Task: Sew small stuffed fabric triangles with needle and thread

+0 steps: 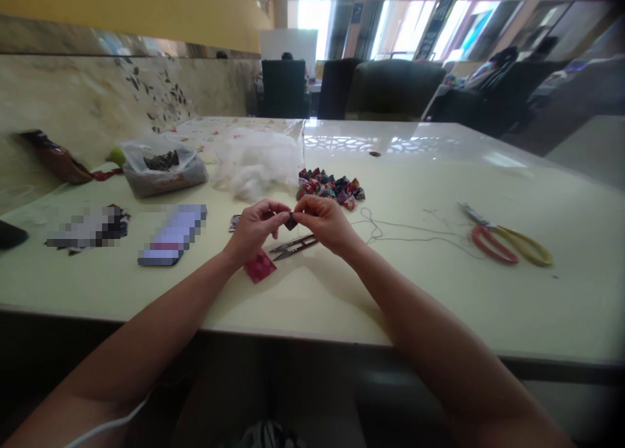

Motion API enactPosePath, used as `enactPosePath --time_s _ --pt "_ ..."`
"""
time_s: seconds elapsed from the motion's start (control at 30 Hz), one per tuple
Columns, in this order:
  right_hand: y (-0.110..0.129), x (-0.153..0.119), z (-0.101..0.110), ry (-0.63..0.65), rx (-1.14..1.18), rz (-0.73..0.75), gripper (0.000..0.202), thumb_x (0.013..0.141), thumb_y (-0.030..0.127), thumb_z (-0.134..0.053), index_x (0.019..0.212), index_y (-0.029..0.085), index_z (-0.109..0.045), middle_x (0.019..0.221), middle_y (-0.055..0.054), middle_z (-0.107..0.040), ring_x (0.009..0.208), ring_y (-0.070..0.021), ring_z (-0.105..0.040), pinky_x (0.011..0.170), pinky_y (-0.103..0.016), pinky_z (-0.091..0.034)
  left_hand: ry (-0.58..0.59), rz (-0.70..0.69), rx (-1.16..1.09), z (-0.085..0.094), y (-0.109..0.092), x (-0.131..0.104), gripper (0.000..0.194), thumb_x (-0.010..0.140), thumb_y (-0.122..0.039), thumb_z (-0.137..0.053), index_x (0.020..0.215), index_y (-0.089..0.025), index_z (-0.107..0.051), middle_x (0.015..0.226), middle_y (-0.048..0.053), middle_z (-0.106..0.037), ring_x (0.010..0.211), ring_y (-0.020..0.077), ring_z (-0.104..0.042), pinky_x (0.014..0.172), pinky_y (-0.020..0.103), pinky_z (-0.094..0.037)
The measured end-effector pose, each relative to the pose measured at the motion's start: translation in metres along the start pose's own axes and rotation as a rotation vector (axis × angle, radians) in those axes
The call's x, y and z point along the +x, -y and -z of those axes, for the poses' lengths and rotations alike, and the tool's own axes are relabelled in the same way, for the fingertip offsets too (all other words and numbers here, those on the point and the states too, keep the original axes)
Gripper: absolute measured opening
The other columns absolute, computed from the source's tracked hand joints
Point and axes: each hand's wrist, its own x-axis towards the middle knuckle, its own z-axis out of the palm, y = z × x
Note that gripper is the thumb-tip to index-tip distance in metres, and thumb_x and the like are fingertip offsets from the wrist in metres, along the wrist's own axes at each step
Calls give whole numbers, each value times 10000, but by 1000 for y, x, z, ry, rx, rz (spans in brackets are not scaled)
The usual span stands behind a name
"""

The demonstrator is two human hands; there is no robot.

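Between my two hands, a small dark piece of fabric [291, 223] is pinched just above the table. My left hand [258, 225] grips its left side with thumb and fingers. On the other side, my right hand [322, 220] has its fingertips closed on the same piece. Under the hands lie thread snips [293, 246], partly covered by my right hand, and a red patterned fabric square [260, 266]. A dark thread [375, 230] runs in loops over the table to the right. Behind the hands sits a pile of small stuffed fabric pieces [332, 189].
Scissors [508, 241] with red and yellow handles lie at the right. A bag of dark dried filling [163, 168] and white stuffing [251, 178] stand at the back left. A phone [173, 234] and fabric scraps [90, 230] lie left. Chairs [398, 90] stand beyond the table [439, 305].
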Motion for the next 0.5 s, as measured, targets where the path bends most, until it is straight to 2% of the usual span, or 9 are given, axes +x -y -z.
enactPosePath --time_s 0.27,0.5 --pt "-4 1 0 -43 27 29 130 807 233 -657 708 167 -605 673 17 -598 660 -105 -516 636 -264 -391 -52 12 -37 0 -1 0 238 756 -310 -772 901 -138 -696 702 14 -666 562 89 -549 542 234 -428" --pt "-5 1 -1 -24 54 31 148 813 250 -661 705 169 -602 694 14 -625 677 -107 -554 669 -268 -435 -64 -47 38 -2 -5 -2 216 774 -314 -759 883 -145 -681 700 9 -668 558 89 -543 542 237 -436"
